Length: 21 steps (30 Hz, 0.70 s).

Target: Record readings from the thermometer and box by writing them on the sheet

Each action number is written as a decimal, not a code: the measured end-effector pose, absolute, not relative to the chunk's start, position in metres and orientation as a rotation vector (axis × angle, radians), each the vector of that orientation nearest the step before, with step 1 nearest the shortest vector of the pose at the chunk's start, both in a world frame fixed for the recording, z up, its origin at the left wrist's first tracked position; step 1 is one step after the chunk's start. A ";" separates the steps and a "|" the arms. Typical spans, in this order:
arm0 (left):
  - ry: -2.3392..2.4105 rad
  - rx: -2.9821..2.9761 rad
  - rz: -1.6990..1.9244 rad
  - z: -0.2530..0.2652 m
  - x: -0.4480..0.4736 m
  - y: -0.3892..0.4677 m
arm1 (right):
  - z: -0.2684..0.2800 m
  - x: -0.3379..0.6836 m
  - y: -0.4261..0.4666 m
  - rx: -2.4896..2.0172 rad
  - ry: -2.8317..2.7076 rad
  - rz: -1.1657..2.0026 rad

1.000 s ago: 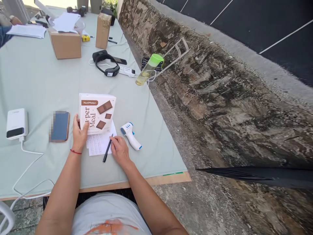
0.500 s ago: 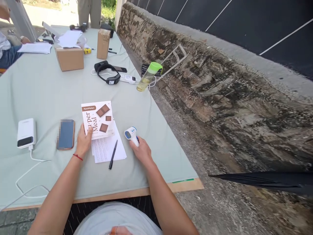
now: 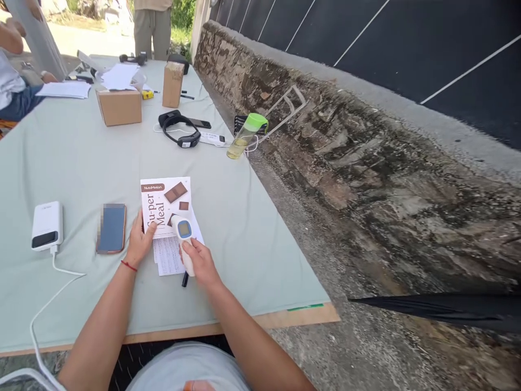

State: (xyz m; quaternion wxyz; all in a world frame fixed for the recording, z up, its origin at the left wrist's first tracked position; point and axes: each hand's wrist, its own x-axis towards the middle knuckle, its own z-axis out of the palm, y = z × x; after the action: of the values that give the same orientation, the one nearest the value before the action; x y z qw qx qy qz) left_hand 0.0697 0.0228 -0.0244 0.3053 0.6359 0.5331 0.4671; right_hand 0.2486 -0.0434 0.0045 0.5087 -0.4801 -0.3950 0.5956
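Observation:
My left hand (image 3: 141,239) grips the lower left edge of a white "Su-per Meal" box (image 3: 163,209) printed with brown chocolate squares, thumb across its front. In my right hand (image 3: 202,263) is a white infrared thermometer (image 3: 184,231) with a blue-rimmed screen facing me. Its head overlaps the lower right part of the box in this view; whether they touch I cannot tell. Printed paper sheets (image 3: 166,259) lie beneath both. A black pen (image 3: 185,279) pokes out below the thermometer, mostly covered by it and my hand.
Left of my hands lie a phone (image 3: 112,229) and a white power bank (image 3: 48,225) with a cable. Farther off are a black headset (image 3: 179,130), a green-lidded bottle (image 3: 246,138) and cardboard boxes (image 3: 120,107). A stone wall (image 3: 345,146) runs along the right; other people are at the far end.
My right hand has brought the thermometer left, from beside the papers to over the box's lower right part, and turned its screen toward me. My left hand keeps its hold on the box.

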 end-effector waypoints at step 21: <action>1.409 1.586 1.224 -0.024 0.068 0.024 | -0.008 0.234 -0.051 -1.243 -0.966 1.339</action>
State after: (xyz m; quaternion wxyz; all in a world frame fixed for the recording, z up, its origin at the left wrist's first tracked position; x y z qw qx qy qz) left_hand 0.0680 0.0239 -0.0239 0.3391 0.6091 0.5412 0.4702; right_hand 0.2345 -0.0511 -0.0078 0.5121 -0.5165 -0.4014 0.5566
